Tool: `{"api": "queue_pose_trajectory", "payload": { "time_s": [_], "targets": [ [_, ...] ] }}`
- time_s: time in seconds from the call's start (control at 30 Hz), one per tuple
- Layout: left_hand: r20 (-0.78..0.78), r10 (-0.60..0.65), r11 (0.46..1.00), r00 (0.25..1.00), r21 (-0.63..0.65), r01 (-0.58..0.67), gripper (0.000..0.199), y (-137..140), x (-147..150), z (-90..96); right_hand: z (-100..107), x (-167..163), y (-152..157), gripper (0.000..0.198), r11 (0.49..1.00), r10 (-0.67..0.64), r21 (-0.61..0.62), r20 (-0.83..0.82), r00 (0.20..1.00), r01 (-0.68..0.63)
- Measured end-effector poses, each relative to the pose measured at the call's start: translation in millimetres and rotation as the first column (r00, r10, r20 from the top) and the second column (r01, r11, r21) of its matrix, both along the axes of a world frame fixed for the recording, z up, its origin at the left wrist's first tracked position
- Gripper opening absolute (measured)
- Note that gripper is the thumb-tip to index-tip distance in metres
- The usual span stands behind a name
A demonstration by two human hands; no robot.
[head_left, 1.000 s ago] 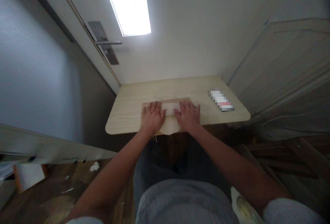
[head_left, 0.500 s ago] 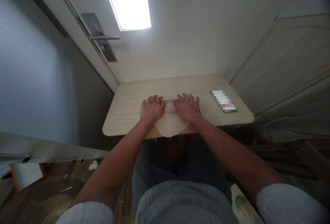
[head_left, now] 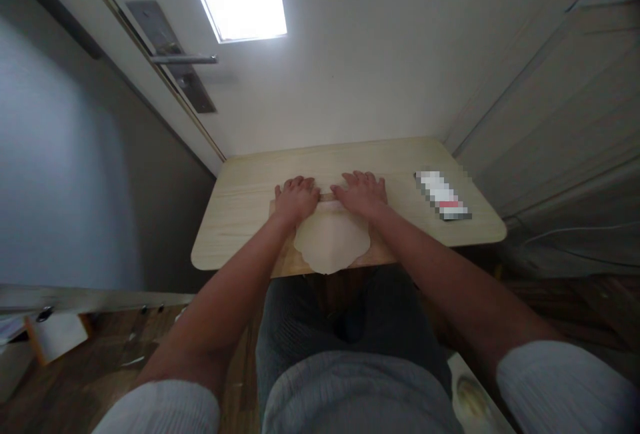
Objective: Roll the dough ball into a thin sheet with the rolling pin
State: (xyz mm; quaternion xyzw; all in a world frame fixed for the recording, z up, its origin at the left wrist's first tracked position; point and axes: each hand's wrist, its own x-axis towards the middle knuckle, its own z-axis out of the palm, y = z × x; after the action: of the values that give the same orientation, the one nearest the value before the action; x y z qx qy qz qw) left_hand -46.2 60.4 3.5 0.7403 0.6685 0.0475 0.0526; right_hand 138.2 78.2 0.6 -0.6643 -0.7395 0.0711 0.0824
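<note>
A pale, thin sheet that looks like rolled-out dough [head_left: 331,241], with a wavy rounded edge, lies on a wooden board [head_left: 286,262] at the table's front. Across its far side runs a short brown bar, apparently a rolling pin [head_left: 327,197], mostly covered by my palms. My left hand [head_left: 297,198] presses down on its left part, fingers stretched forward and slightly spread. On the other side, my right hand [head_left: 361,193] lies palm down with its fingers spread. A small stretch of the bar shows between my two thumbs.
The light wood table [head_left: 235,221] stands against a white door with a metal handle [head_left: 185,59]. A phone [head_left: 443,195], its screen blurred out, lies on the table's right side. Low at the right is a white container [head_left: 470,397] with something yellowish inside.
Both hands and the bar have moved a little away from me, toward the door. More of the pale sheet now shows behind them. The view has shifted slightly.
</note>
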Motion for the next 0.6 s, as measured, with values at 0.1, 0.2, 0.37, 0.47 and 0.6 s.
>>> {"api": "queue_pose_trajectory", "payload": {
  "time_s": [0.1, 0.2, 0.37, 0.47, 0.6],
  "targets": [
    [-0.004, 0.001, 1.000, 1.000, -0.009, -0.001, 0.052, 8.0, -0.7, 1.0, 0.4, -0.4, 9.0, 0.066, 1.000, -0.002, -0.009, -0.015, 1.000, 0.002],
    [-0.020, -0.002, 1.000, 1.000, -0.017, 0.002, 0.049, 14.9, -1.0, 2.0, -0.4, -0.6, 16.8, 0.067, 1.000, -0.005, -0.007, -0.034, 0.999, 0.005],
    [-0.030, 0.008, 1.000, 1.000, -0.021, -0.009, 0.049, 25.6, -1.5, 1.3, -3.1, -0.9, 27.4, 0.069, 1.000, -0.014, 0.004, -0.032, 0.999, 0.015],
    [-0.020, 0.023, 0.999, 1.000, -0.032, -0.024, 0.050, 30.8, -1.8, 0.6, -3.5, -1.1, 32.2, 0.069, 1.000, -0.010, -0.017, -0.024, 1.000, 0.009],
    [-0.042, 0.015, 0.998, 0.999, -0.053, -0.018, 0.049, 35.0, -1.4, 2.2, -3.7, -1.0, 37.2, 0.068, 1.000, 0.002, -0.023, -0.015, 1.000, -0.002]
  ]
}}
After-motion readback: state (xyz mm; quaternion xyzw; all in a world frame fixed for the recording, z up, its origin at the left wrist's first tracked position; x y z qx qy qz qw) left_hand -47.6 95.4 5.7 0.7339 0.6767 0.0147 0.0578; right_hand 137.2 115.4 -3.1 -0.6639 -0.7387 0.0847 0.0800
